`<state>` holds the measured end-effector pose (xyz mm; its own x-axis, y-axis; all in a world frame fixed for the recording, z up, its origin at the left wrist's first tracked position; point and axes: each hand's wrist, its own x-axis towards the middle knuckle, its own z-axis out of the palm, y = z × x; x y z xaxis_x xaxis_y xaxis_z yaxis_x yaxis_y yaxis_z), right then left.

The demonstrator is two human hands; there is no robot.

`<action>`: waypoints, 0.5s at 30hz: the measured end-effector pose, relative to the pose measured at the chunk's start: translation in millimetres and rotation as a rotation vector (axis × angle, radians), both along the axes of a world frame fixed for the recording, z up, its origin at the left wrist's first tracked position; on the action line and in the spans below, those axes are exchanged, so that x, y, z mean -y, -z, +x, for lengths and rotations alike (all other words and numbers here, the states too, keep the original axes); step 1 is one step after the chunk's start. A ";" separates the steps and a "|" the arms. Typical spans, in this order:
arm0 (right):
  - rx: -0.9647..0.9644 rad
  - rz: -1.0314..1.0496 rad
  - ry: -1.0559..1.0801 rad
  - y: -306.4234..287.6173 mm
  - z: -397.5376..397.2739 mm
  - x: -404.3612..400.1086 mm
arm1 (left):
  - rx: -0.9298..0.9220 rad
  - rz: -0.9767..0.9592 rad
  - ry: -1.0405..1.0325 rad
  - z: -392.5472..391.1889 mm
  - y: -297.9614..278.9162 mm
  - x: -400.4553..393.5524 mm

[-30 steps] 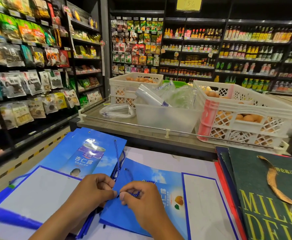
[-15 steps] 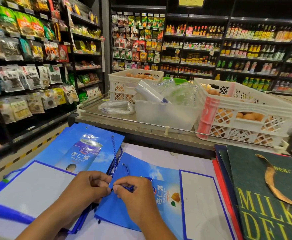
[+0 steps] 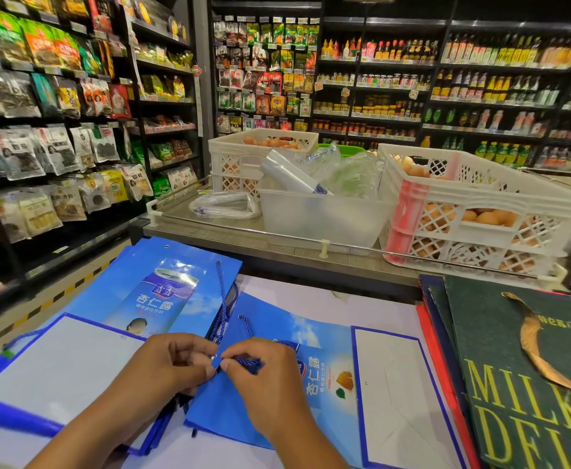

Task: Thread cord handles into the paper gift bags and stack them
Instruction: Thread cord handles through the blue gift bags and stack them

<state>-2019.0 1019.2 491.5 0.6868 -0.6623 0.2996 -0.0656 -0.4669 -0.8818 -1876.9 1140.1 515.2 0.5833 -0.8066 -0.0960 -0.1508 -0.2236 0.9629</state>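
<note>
Dark store shelves [image 3: 372, 96] packed with bottles, jars and snack packets line the back and left walls. A grey bench [image 3: 230, 242] with a metal rail carries white crates [image 3: 480, 204] of eggs and a clear tub [image 3: 321, 218]. Yellow-black striping marks the floor [image 3: 40, 309] at left.

Blue gift bag [image 3: 270, 394], blue twisted cord [image 3: 248, 362], dark green bags [image 3: 521, 367] with yellow lettering.

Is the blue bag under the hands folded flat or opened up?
Folded flat: the blue bag lies face-up on the table, no opening visible.
</note>
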 end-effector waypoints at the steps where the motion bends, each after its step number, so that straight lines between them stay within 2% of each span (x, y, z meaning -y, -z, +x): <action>1: -0.005 -0.005 0.006 0.2 -0.1 -0.4 | -0.003 -0.002 -0.004 -0.1 0.3 0.2; 10: -0.051 -0.095 -0.009 1.2 0.6 -3.2 | -0.039 -0.032 0.012 -5.3 -2.9 1.2; 15: -0.034 -0.062 0.023 1.2 -0.9 -1.2 | 0.009 -0.032 0.058 -4.0 -0.1 -1.9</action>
<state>-2020.0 1020.4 490.3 0.6820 -0.6588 0.3176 -0.1060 -0.5187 -0.8483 -1881.0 1142.0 515.3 0.5363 -0.8416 -0.0648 -0.1709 -0.1834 0.9681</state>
